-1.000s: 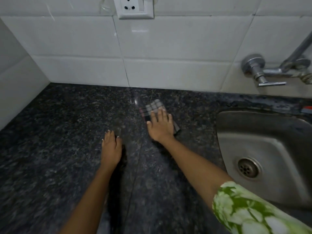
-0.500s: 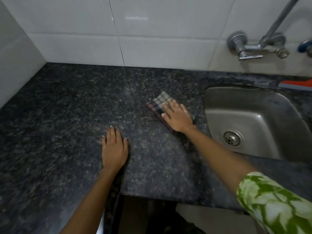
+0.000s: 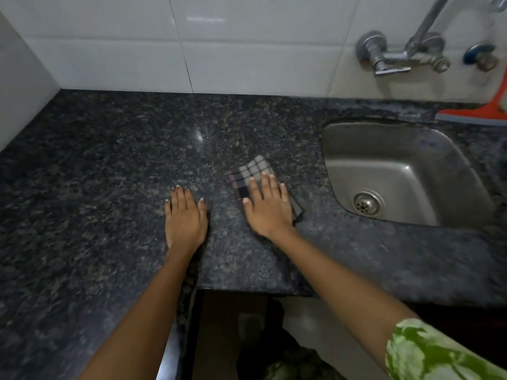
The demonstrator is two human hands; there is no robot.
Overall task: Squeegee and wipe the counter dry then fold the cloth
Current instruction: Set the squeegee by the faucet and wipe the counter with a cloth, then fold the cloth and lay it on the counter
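Note:
A small folded checked cloth lies on the dark speckled granite counter, a little left of the sink. My right hand presses flat on the cloth with its fingers spread, covering its near half. My left hand rests flat on the bare counter just left of it, palm down, holding nothing. An orange squeegee lies on the counter behind the sink at the far right edge of view.
A steel sink with a drain is set into the counter on the right. A wall tap hangs above it. White tiles line the back and left walls. The counter's front edge runs below my hands, with a dark gap under it.
My right hand has slid the cloth toward me and slightly left across the counter. The view has tilted down, showing more front edge. My left hand stays flat in place.

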